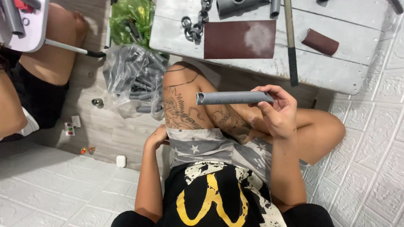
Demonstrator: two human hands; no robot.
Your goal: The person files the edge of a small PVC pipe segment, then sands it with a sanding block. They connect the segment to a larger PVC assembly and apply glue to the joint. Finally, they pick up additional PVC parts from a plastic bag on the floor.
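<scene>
- Grey plastic, a short round tube [234, 98], lies level in the person's right hand [277, 110], whose fingers close around the end at 3 o'clock; the open end points to 9 o'clock, above the tattooed thigh.
- The left hand [156, 137] rests loosely curled on the left thigh at about 8 o'clock of the tube, holding nothing that I can make out.
- By my judgement the tube is being held up and looked over, between strokes of smoothing; bringing it to an abrasive would call for a firm grip and a second hand to steady it.
- At 10 o'clock, on the floor, sits a clear plastic bag of grey tubes [134, 80].
- At 12 o'clock, on the worn white wooden bench [328, 69], lies a flat dark-red sandpaper sheet [239, 39], with a dusty pale patch.
- At 1 o'clock lies a rolled dark-red sandpaper piece [320, 41].
</scene>
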